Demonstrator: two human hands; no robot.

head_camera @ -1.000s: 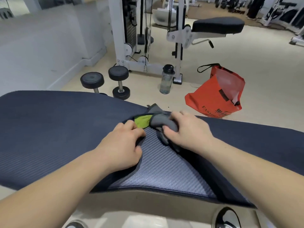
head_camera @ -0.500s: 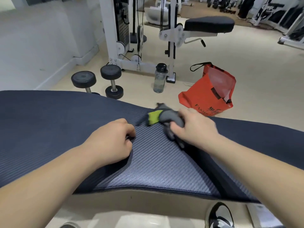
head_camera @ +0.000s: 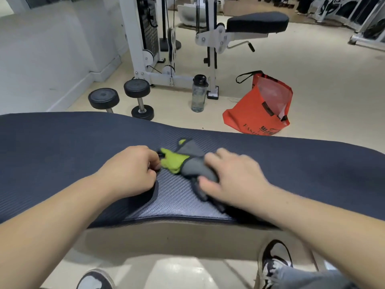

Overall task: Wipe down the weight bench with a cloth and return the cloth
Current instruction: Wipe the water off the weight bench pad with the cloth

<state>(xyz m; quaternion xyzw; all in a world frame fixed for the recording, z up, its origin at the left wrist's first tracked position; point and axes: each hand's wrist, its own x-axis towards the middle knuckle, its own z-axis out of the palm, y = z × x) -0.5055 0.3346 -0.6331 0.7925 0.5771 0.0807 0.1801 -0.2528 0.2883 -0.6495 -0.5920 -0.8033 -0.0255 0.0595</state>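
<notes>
Head | cloth (head_camera: 192, 164) on bench (head_camera: 62, 155) | right hand (head_camera: 233, 176) grips it | left hand (head_camera: 129, 172) just beside

Dumbbells (head_camera: 120, 99), water bottle (head_camera: 199, 94), orange bag (head_camera: 258, 107)

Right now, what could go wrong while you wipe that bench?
The left hand pinches the dark mat back off the bench pad; if that grip slips, the mat may flop over the uncovered part. The right hand holds the grey-and-green cloth bunched up, so it might miss spots. Dumbbells and a water bottle stand on the floor beyond, possible trip hazards.
</notes>
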